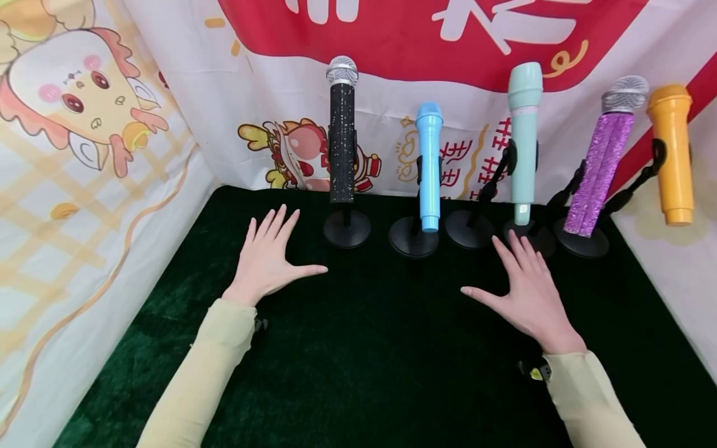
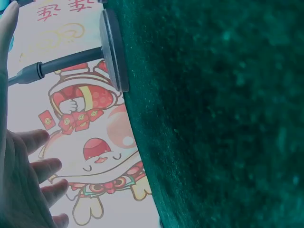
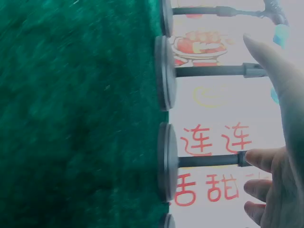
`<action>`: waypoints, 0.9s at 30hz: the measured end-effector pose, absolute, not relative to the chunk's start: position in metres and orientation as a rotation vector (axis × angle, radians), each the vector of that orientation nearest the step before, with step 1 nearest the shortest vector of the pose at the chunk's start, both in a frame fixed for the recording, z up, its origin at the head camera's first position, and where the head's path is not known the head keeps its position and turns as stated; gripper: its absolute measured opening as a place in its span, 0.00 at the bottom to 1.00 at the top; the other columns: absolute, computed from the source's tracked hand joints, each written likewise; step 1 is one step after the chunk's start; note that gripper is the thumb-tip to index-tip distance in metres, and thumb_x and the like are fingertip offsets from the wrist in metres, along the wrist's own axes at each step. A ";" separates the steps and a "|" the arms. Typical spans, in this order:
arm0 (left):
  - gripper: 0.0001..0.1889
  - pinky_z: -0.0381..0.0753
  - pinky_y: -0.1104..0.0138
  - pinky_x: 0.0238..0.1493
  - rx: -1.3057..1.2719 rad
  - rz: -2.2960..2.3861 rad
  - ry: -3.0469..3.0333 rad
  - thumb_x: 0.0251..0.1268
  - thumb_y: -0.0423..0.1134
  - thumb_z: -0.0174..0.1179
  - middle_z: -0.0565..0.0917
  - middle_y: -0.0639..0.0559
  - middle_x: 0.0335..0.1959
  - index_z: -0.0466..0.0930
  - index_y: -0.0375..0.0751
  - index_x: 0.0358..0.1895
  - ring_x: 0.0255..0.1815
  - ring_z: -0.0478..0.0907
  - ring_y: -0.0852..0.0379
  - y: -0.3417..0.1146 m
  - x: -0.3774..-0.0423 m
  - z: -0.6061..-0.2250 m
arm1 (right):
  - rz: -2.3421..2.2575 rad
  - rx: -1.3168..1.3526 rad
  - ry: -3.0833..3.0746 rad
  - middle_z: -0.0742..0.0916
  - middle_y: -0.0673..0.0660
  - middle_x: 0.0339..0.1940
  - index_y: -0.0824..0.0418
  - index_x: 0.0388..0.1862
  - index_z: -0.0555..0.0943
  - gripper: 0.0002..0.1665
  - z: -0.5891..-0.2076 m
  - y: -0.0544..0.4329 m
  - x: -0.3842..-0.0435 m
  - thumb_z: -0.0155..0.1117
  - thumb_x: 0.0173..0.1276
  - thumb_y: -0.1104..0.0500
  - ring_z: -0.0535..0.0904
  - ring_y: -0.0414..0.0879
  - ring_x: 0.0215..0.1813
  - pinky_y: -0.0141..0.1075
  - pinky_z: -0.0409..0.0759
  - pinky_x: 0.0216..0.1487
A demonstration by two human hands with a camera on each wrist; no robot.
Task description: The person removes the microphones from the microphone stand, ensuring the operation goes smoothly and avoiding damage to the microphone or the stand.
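My left hand [image 1: 266, 256] is held with fingers spread and thumb pointing right, holding nothing. Nearest to it is a black glittery microphone [image 1: 342, 143] with a silver head, upright on a round-based stand [image 1: 347, 229]. My right hand [image 1: 526, 292], also spread and holding nothing, is in front of a mint green microphone [image 1: 524, 143]. A light blue microphone [image 1: 429, 168] is between the hands, farther back. To the right, a purple glittery microphone [image 1: 599, 162] leans on its stand, beside an orange microphone [image 1: 672, 155]. In the right wrist view, stand bases [image 3: 166, 161] appear beyond the right fingers.
Dark green velvety cloth [image 1: 358, 361] covers the table. A white and red printed cloth [image 1: 392, 37] hangs behind the row of stands. Another printed cloth [image 1: 73, 205] with a cartoon animal forms the left side.
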State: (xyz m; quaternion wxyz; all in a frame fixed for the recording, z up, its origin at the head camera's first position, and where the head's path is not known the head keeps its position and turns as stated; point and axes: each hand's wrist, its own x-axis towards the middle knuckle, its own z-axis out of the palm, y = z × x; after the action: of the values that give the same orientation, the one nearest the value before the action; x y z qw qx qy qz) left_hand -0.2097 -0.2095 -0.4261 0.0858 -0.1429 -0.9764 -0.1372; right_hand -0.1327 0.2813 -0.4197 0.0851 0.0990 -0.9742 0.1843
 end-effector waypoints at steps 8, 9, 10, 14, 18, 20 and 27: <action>0.66 0.31 0.52 0.79 -0.421 -0.547 -2.881 0.41 0.87 0.57 0.50 0.49 0.83 0.49 0.54 0.83 0.83 0.42 0.49 -0.202 -0.217 -0.422 | 0.918 0.287 -2.721 0.59 0.50 0.83 0.50 0.82 0.60 0.60 -0.400 0.272 -0.130 0.79 0.57 0.35 0.49 0.54 0.82 0.62 0.50 0.77; 0.66 0.33 0.53 0.80 -0.420 -0.575 -2.874 0.41 0.86 0.59 0.51 0.49 0.83 0.50 0.53 0.83 0.82 0.43 0.49 -0.201 -0.219 -0.421 | 0.969 0.280 -2.682 0.61 0.49 0.82 0.49 0.81 0.62 0.59 -0.397 0.270 -0.130 0.80 0.56 0.38 0.52 0.53 0.81 0.63 0.53 0.75; 0.65 0.34 0.53 0.80 -0.420 -0.604 -2.866 0.42 0.85 0.61 0.52 0.49 0.82 0.51 0.52 0.82 0.82 0.44 0.49 -0.200 -0.220 -0.419 | 1.008 0.279 -2.641 0.63 0.48 0.81 0.48 0.80 0.64 0.57 -0.394 0.269 -0.129 0.82 0.56 0.40 0.55 0.53 0.80 0.63 0.56 0.75; 0.61 0.37 0.54 0.80 -0.427 -0.756 -2.826 0.46 0.78 0.68 0.57 0.50 0.81 0.55 0.50 0.81 0.82 0.47 0.49 -0.193 -0.228 -0.416 | 1.072 0.294 -2.487 0.71 0.44 0.76 0.42 0.75 0.72 0.51 -0.385 0.263 -0.128 0.85 0.53 0.49 0.66 0.48 0.75 0.47 0.63 0.75; 0.57 0.46 0.50 0.79 -0.356 -0.996 -2.783 0.48 0.76 0.69 0.60 0.53 0.79 0.57 0.57 0.81 0.81 0.50 0.51 -0.184 -0.236 -0.415 | 1.113 0.352 -2.360 0.78 0.46 0.71 0.44 0.71 0.77 0.47 -0.368 0.249 -0.123 0.86 0.52 0.60 0.73 0.43 0.69 0.28 0.68 0.68; 0.55 0.53 0.48 0.77 -0.302 -1.120 -2.743 0.48 0.75 0.68 0.62 0.55 0.78 0.59 0.59 0.80 0.79 0.54 0.53 -0.179 -0.241 -0.416 | 1.155 0.387 -2.308 0.80 0.51 0.68 0.50 0.69 0.79 0.44 -0.355 0.239 -0.120 0.85 0.52 0.66 0.76 0.43 0.68 0.27 0.70 0.66; 0.46 0.64 0.54 0.73 -0.282 -1.378 -2.579 0.55 0.67 0.71 0.70 0.59 0.73 0.67 0.55 0.76 0.73 0.65 0.57 -0.157 -0.263 -0.418 | 1.301 0.411 -2.238 0.83 0.61 0.63 0.63 0.65 0.80 0.37 -0.319 0.209 -0.114 0.79 0.55 0.73 0.78 0.44 0.65 0.33 0.73 0.66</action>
State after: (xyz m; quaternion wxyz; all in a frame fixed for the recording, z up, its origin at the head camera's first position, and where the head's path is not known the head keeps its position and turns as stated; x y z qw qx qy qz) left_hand -0.2633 -0.1574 -0.4182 0.1021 -0.0956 -0.8733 -0.4666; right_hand -0.1143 0.2091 -0.3190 0.2574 0.1515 -0.8251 0.4796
